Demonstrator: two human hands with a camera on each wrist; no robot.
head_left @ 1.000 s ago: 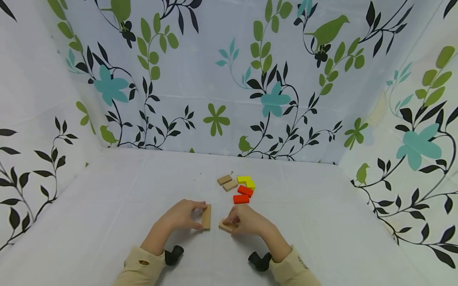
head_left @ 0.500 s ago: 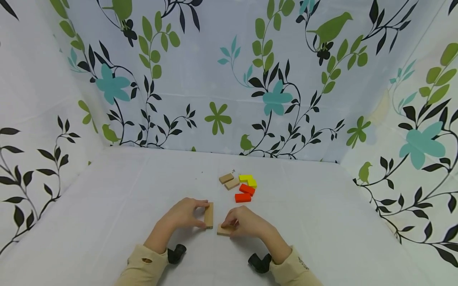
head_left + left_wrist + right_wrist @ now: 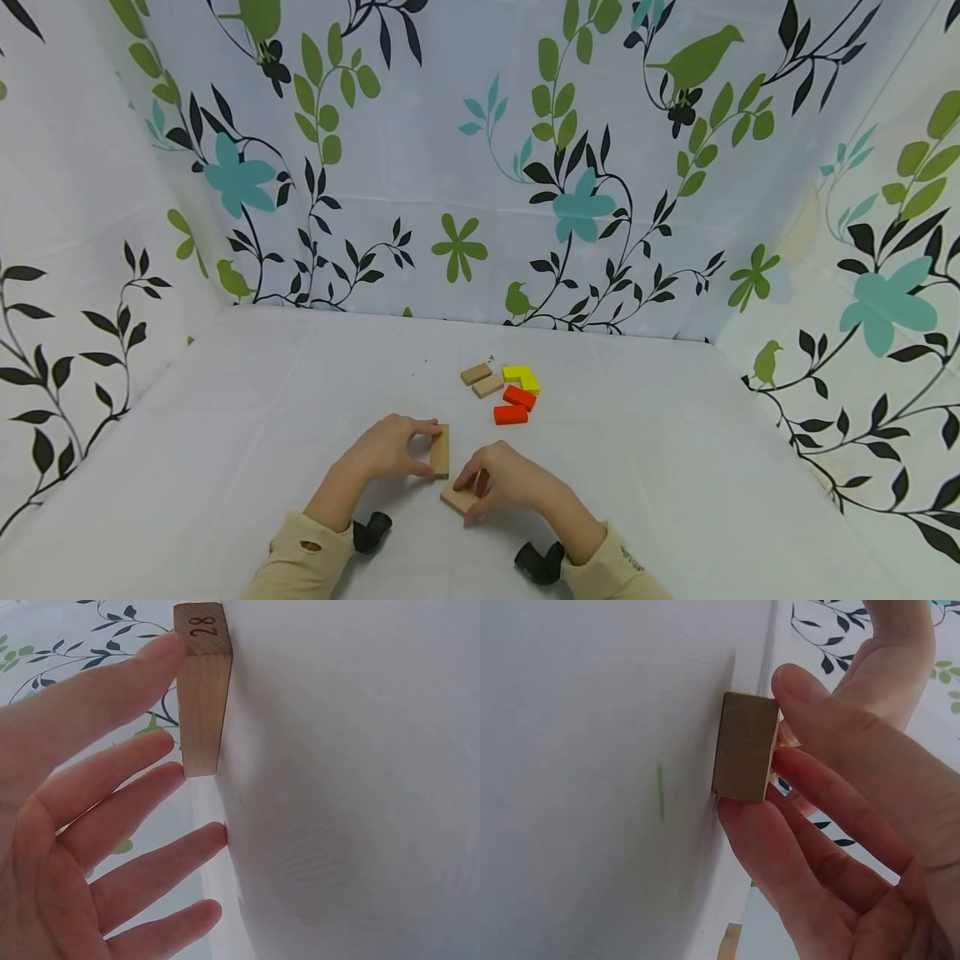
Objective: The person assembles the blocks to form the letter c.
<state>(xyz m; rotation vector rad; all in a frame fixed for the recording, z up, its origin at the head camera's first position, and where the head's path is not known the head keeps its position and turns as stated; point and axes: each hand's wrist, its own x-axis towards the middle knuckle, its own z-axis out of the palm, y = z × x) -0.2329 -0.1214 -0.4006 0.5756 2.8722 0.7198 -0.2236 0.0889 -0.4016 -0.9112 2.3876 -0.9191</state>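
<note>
My left hand (image 3: 386,448) holds a long wooden block (image 3: 441,452) lengthwise, thumb at its near end and fingertips at its far end. In the left wrist view this wooden block (image 3: 202,712) shows "28" on its end, and the other fingers are spread below it. With thumb and fingers, my right hand (image 3: 506,479) pinches a second wooden block (image 3: 456,497), low on the table and slanted. Its end face (image 3: 746,746) fills the gap between the fingers in the right wrist view. The second block's corner lies close to the first block's near end; contact is unclear.
Beyond the hands lie two small wooden blocks (image 3: 482,381), yellow blocks (image 3: 521,377) and two red blocks (image 3: 512,414). All are on the white tablecloth (image 3: 300,375). A leaf-patterned curtain (image 3: 420,167) hangs behind and at both sides.
My right hand has slid its block left and slightly nearer, turning it, so that it sits closer to the left hand's block. The left hand stays nearly still.
</note>
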